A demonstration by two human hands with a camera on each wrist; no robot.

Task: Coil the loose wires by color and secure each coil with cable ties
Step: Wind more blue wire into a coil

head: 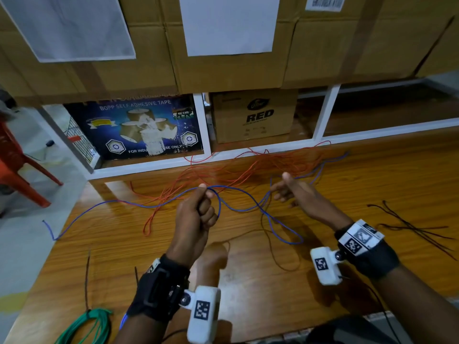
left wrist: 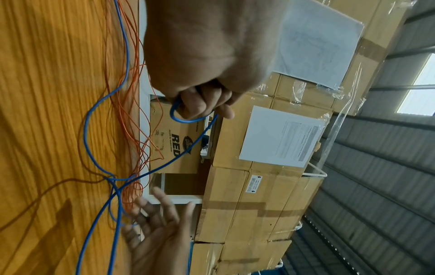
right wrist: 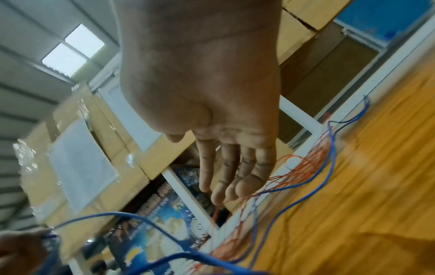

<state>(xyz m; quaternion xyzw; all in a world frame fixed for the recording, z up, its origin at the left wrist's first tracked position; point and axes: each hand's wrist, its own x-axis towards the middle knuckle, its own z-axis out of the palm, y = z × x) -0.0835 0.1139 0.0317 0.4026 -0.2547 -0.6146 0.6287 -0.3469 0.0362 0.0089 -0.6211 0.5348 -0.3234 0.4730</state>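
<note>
A long blue wire snakes across the wooden table. My left hand is raised above the table in a fist and grips a small loop of this blue wire between thumb and fingers. My right hand hovers to the right with straight, spread fingers and holds nothing; the blue wire runs just under it. A loose tangle of red-orange wires lies behind both hands near the table's far edge. A coil of green wire lies at the near left corner.
Thin dark cable ties lie scattered on the right, and more at the near left. A white shelf frame with cardboard boxes stands right behind the table. A red plastic chair stands on the floor at left.
</note>
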